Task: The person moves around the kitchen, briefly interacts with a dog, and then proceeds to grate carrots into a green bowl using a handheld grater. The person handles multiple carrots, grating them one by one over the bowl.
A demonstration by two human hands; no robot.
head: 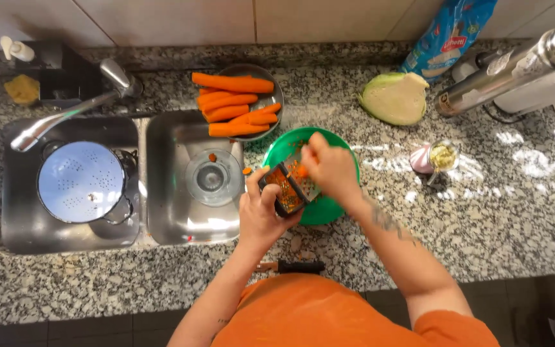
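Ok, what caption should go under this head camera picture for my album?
Left hand holds a grater over a green bowl while the right hand presses a carrot piece against it, peeled carrots nearby.

grater: black-framed, tilted over green bowl | carrot piece: orange (mostly hidden), pressed on grater

Speckled grey granite bench, double steel sink set in, pale tiled wall behind, sunlight patches at right.
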